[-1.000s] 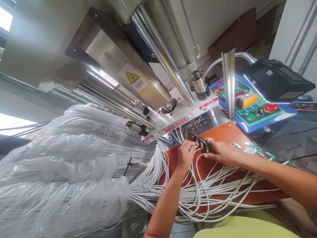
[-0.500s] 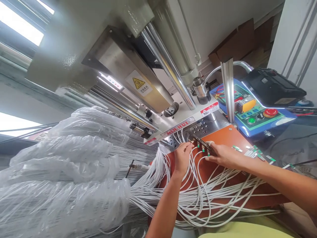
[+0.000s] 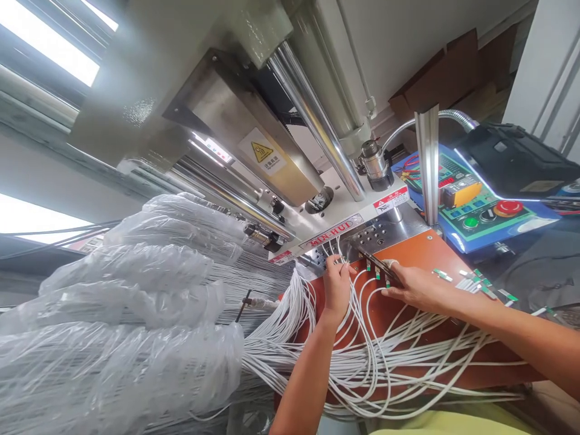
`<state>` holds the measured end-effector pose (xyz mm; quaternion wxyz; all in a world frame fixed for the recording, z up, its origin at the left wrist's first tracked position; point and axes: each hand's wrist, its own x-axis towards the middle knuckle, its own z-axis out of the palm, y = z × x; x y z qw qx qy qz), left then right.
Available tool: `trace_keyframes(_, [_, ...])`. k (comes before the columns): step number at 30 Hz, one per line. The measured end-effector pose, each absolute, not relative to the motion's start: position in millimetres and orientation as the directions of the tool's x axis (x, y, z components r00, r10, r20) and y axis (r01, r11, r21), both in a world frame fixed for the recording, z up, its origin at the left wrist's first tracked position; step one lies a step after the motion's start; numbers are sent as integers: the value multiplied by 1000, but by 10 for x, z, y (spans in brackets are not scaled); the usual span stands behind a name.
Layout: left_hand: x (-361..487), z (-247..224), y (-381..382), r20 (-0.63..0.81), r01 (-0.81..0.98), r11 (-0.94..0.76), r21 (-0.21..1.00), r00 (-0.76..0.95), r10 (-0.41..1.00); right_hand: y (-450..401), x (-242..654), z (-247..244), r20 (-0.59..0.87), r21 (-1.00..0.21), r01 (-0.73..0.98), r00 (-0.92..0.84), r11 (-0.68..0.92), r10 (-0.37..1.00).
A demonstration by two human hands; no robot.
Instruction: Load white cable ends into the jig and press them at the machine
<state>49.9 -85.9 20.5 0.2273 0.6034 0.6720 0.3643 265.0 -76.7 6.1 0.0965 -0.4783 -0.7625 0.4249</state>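
Note:
My left hand (image 3: 338, 289) is at the front of the press, its fingers bent around a white cable (image 3: 339, 246) beside the metal mould (image 3: 351, 248); the fingertips are partly hidden. My right hand (image 3: 419, 289) grips the end of a dark metal bar (image 3: 376, 261), which reaches across to the mould. A light wrap shows on one of its fingers. Along the bar sit several small green-ended connectors (image 3: 377, 274), with white cables curving down from them. A large bunch of white cables (image 3: 362, 362) spreads below both hands over the orange-brown work board (image 3: 417, 248).
Plastic-wrapped cable bundles (image 3: 136, 338) fill the left side. Above the hands stands the press with its nameplate plate (image 3: 333, 232) and chrome posts (image 3: 317, 121). A blue control box (image 3: 493, 205) with a red button stands at right. More green-ended connectors (image 3: 480, 281) lie on the board's right.
My left hand's fingers have shifted from the bar's near end toward the cables at the mould. My right hand keeps its hold on the bar. The view has shifted slightly.

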Motion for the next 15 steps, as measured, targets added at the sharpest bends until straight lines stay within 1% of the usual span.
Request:
trace_keyframes(4, [479, 184, -854, 264, 751, -85, 655, -122, 957, -767, 2660, 78, -255, -745, 640, -530, 185, 809])
trace_keyframes(7, [436, 129, -820, 289, 809, -114, 576, -71, 955, -770, 2668, 76, -254, -745, 640, -534, 188, 807])
trace_keyframes(10, [407, 79, -786, 278, 830, -138, 540, -22, 960, -770, 2666, 93, -260, -742, 644, -530, 184, 807])
trace_keyframes(13, [417, 74, -776, 345, 835, -192, 516, 3, 939, -764, 2658, 124, -285, -726, 665, -522, 174, 804])
trace_keyframes(15, [441, 83, -784, 391, 812, -254, 525, 34, 920, -761, 2655, 136, -303, -711, 682, -517, 172, 801])
